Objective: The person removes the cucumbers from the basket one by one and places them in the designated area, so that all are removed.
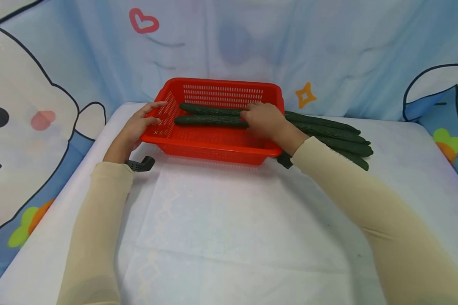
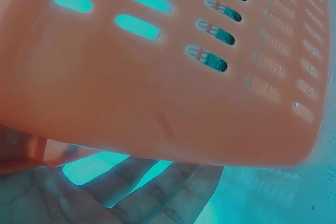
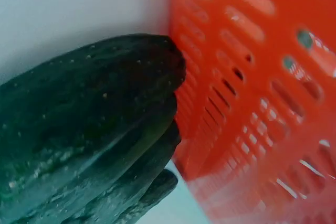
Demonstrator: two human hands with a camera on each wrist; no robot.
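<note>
A red slotted plastic basket (image 1: 213, 146) stands at the back of the table, with two long dark green cucumbers lying side by side in it, the rear cucumber (image 1: 202, 109) and the front cucumber (image 1: 202, 120). My left hand (image 1: 134, 127) grips the basket's left rim, fingers reaching over it; the left wrist view shows these fingers (image 2: 173, 198) beside the rim and the slotted wall (image 2: 131, 93). Reaching over the right side, my right hand (image 1: 266, 120) holds the right end of the front cucumber, fingers bent down and covering that end.
Outside the basket's right wall lies a pile of several more cucumbers (image 1: 339, 137), their ends right at the wall in the right wrist view. A white cloth (image 1: 221, 220) covers the table. Behind it hangs a blue printed curtain (image 1: 328, 42).
</note>
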